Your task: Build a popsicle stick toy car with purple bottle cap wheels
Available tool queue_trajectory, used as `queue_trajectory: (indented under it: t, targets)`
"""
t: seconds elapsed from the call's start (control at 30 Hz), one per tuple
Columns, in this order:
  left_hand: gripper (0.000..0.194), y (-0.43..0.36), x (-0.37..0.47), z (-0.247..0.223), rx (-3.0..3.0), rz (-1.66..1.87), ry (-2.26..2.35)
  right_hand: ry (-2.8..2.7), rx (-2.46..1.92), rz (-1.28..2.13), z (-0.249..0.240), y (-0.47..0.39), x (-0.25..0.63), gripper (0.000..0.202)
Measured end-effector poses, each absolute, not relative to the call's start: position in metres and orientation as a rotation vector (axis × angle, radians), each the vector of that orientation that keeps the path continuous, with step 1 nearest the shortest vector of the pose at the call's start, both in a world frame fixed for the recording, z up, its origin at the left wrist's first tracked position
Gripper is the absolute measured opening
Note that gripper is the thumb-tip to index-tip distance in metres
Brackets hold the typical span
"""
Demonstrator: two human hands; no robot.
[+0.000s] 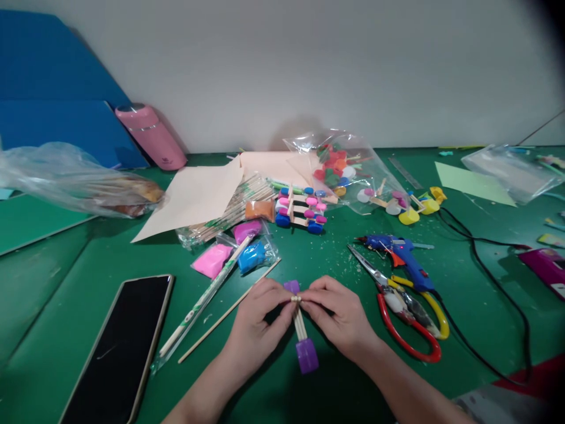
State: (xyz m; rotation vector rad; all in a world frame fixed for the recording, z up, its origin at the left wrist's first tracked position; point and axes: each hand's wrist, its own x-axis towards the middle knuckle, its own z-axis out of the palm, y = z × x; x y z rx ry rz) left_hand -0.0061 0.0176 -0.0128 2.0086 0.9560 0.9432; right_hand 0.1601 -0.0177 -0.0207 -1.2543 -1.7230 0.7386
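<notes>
My left hand (260, 312) and my right hand (338, 315) meet near the front middle of the table, fingertips pinched from either side on a few short wooden sticks (295, 299), whose pale ends face me. Under the fingertips, more pale sticks (301, 327) run between two purple pieces. The nearer purple piece (306, 355) is blocky and fully visible; the farther purple piece (291, 287) is partly behind my fingers. Whether the pinched sticks touch those below, I cannot tell. A long thin wooden stick (220, 321) lies beside my left hand.
Right of my hands lie red-handled scissors (410, 335) and a blue glue gun (397, 247) with a black cord. A phone (121, 347) is at left. Behind are bagged clay packets (251, 257), a small stick model (302, 209) and a pink bottle (152, 135) against the wall.
</notes>
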Motion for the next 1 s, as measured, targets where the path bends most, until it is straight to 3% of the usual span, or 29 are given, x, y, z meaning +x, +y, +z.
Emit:
queue_trajectory:
  t: [1.0]
  targets:
    - [0.012,0.0187,-0.0077,-0.0115,2.015,0.96,0.896,-1.735,-1.244,0.721,-0.0214,-0.0188,0.1606,0.022]
